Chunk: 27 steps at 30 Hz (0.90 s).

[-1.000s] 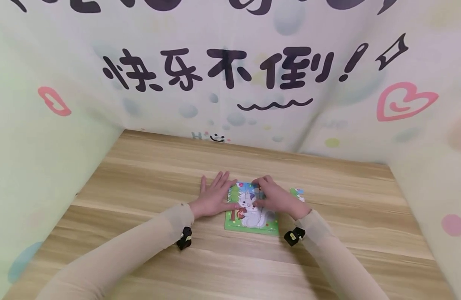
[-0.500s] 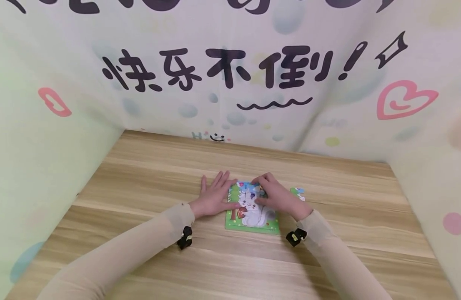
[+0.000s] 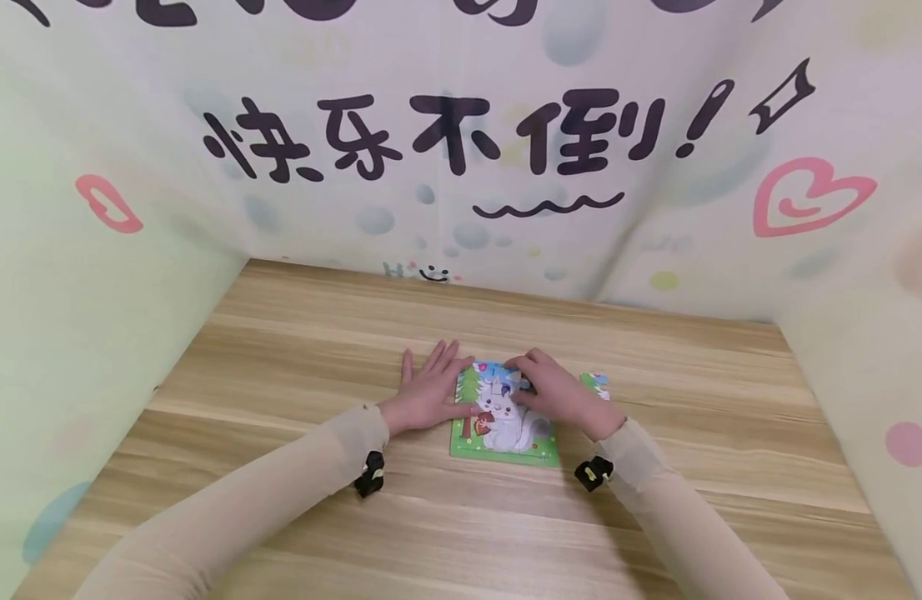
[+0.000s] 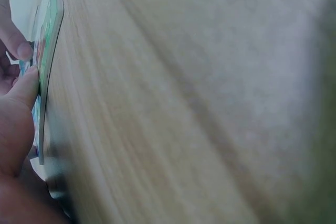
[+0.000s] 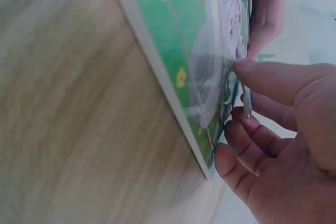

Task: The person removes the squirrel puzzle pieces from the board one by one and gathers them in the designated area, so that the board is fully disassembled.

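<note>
A jigsaw puzzle [image 3: 506, 437] in a flat tray lies on the table, printed with a white squirrel holding an acorn among trees. My left hand [image 3: 425, 398] rests at its left side with fingers spread and the thumb on the picture. Over the upper right part, my right hand [image 3: 560, 398] pinches a puzzle piece [image 5: 247, 103] between thumb and fingers. In the right wrist view that piece stands tilted up from the tray. The curled right hand hides part of the picture's upper right corner in the head view.
Just right of the right hand lies another part of the puzzle [image 3: 596, 383] with green, blue and white print, partly hidden by the wrist. The wood-grain table [image 3: 296, 350] meets a printed cloth wall [image 3: 446, 233] at the back and sides.
The right thumb has shifted slightly up and to the right over the picture, with the fingers staying at the upper right part. The left hand has stayed in place.
</note>
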### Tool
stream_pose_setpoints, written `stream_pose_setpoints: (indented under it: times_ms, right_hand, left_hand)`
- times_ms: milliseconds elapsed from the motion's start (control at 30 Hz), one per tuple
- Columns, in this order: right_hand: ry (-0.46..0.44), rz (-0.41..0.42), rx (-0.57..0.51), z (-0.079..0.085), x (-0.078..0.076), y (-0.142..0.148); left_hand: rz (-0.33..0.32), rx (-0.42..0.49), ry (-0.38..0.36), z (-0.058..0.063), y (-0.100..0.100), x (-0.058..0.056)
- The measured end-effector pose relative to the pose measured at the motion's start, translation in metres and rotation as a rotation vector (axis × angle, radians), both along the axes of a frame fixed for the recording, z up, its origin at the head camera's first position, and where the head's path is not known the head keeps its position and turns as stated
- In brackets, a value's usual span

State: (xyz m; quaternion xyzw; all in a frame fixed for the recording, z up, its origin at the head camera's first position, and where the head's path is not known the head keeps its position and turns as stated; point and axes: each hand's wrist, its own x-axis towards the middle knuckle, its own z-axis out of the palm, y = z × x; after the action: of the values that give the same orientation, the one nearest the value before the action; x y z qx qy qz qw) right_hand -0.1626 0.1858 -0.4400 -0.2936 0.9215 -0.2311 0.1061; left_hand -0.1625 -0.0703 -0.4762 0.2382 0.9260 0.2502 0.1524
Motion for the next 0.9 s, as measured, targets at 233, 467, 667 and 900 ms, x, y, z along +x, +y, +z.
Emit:
stream_pose_setpoints:
  times_ms: [233,467,667,900]
  right_hand:
    - [-0.028,-0.030,-0.001,-0.004,-0.001,0.005]
    - [-0.038,-0.037,0.001,0.002,-0.002,0.011]
    - [0.023,0.012,0.031,0.001,0.000,0.022]
    - [0.037,0.037,0.039,-0.002,0.007,0.036]
  left_hand:
    - [-0.002,0.011,-0.002,0.010,0.000,0.005]
    - [0.004,-0.017,-0.005,0.011,0.001,0.004]
    - [-0.009,-0.042,0.002,0.012,0.000,0.003]
    - [-0.003,-0.036,0.001,0.009,0.001,0.002]
